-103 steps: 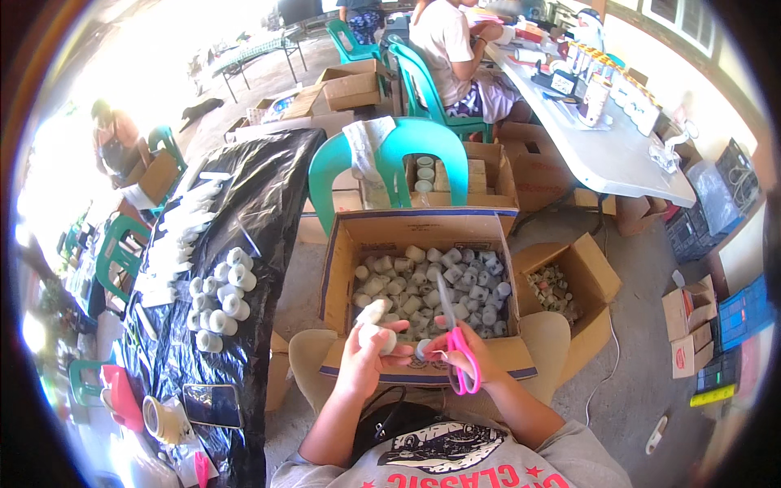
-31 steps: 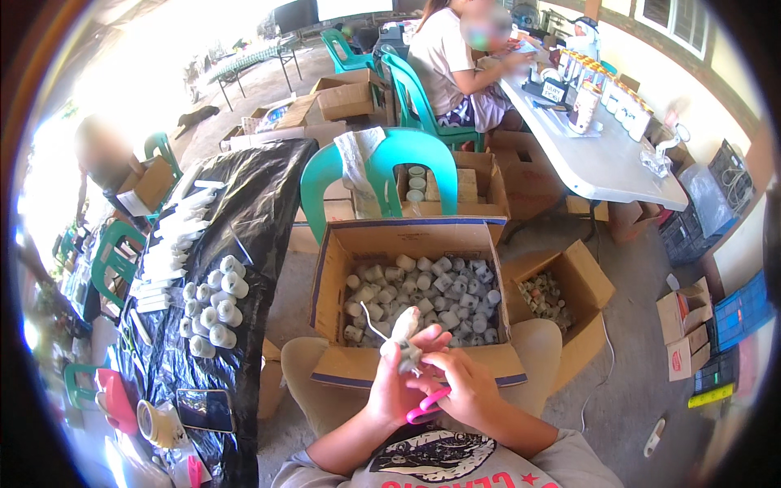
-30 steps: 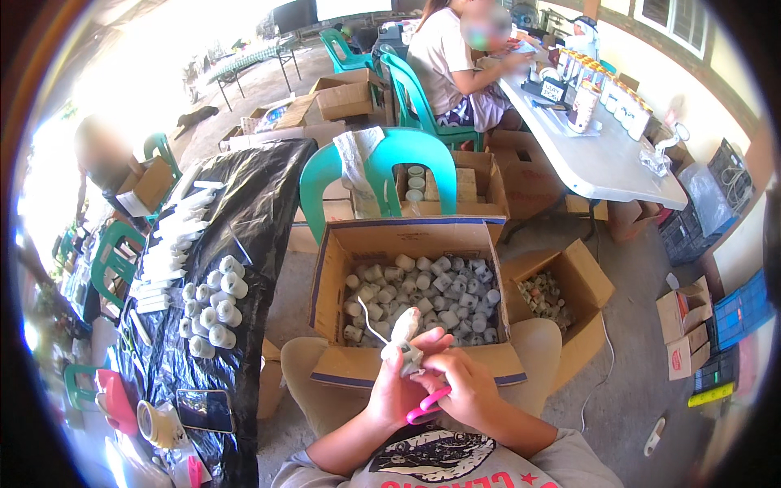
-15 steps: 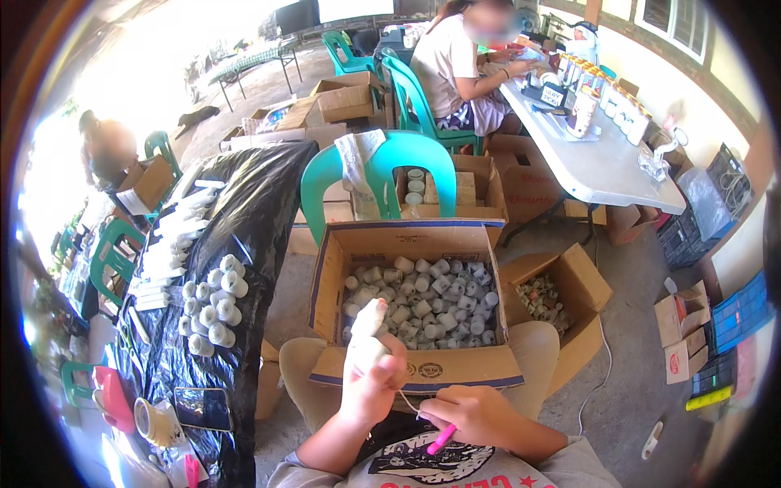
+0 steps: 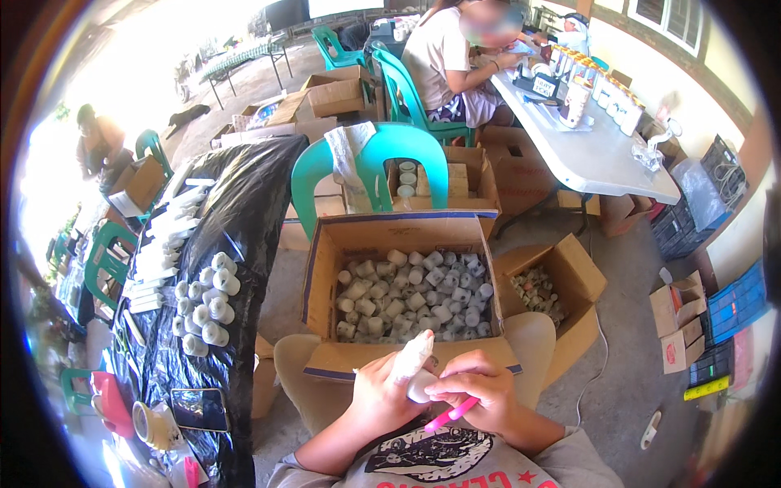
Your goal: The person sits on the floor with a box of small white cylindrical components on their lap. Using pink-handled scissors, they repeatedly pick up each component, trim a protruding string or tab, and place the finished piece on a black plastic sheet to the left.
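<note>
My left hand [image 5: 378, 396] is closed around a small whitish cylinder [image 5: 421, 387] in front of my chest. Its raised index finger looks wrapped in something white, with the tip bare. Close against the cylinder's right side, my right hand [image 5: 480, 389] has its fingers bent together at the piece. A slim pink tool [image 5: 443, 418] juts out below that hand, gripped in it; its working end is hidden. Just beyond both hands, an open cardboard box [image 5: 407, 358] rests by my knees, holding many similar whitish cylinders [image 5: 415, 301].
On the left, a table under black plastic [image 5: 244, 195] bears clustered white rolls [image 5: 207, 305], long white pieces [image 5: 167, 236] and a phone [image 5: 201, 409]. A smaller box [image 5: 569, 301] stands right. Ahead are a green chair [image 5: 423, 159] and a person [image 5: 443, 65] at a white table [image 5: 602, 167].
My left hand has come down and turned inward, and my right hand has risen to meet it at the cylinder. The thin strand seen between them earlier no longer shows.
</note>
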Available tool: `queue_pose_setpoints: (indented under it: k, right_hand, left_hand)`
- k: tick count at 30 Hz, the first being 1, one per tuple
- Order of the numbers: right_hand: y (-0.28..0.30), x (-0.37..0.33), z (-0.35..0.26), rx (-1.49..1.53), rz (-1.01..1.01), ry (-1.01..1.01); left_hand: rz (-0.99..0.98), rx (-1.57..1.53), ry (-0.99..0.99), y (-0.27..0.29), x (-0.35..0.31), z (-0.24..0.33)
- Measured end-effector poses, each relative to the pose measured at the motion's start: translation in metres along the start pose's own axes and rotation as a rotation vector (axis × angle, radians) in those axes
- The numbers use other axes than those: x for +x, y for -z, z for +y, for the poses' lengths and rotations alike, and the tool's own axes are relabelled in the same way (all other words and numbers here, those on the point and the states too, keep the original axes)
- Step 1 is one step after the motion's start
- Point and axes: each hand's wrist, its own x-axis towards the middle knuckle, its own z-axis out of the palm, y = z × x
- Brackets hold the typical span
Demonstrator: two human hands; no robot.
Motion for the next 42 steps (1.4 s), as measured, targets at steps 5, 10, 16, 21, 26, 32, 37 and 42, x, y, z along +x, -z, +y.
queue_pose_setpoints:
  k: [5, 10, 16, 21, 26, 32, 37, 42]
  right_hand:
    - [0.010, -0.001, -0.002, 0.068, -0.152, -0.132]
    - [0.004, -0.006, -0.003, 0.121, -0.023, -0.299]
    - [0.001, -0.007, -0.002, -0.052, 0.015, -0.057]
    - [0.000, -0.006, -0.004, -0.068, 0.007, -0.110]
    - [-0.004, -0.006, -0.002, -0.089, 0.048, -0.094]
    - [-0.009, -0.007, 0.002, -0.106, 0.095, -0.082]
    - [-0.011, -0.007, 0.001, -0.119, 0.031, -0.105]
    - [-0.008, -0.006, -0.004, -0.307, -0.099, -0.080]
  left_hand:
    - [0.042, 0.126, -0.111, -0.004, -0.001, -0.001]
    - [0.103, 0.174, -0.166, -0.010, 0.000, -0.002]
    - [0.109, 0.197, -0.136, -0.008, -0.002, 0.001]
    - [0.072, 0.269, -0.103, -0.006, -0.003, 0.001]
    - [0.123, 0.248, -0.131, -0.009, -0.003, -0.002]
    - [0.109, 0.356, -0.143, -0.008, -0.005, -0.004]
    - [0.037, 0.410, -0.123, -0.003, -0.005, -0.002]
    - [0.030, 0.317, -0.017, -0.004, -0.002, -0.001]
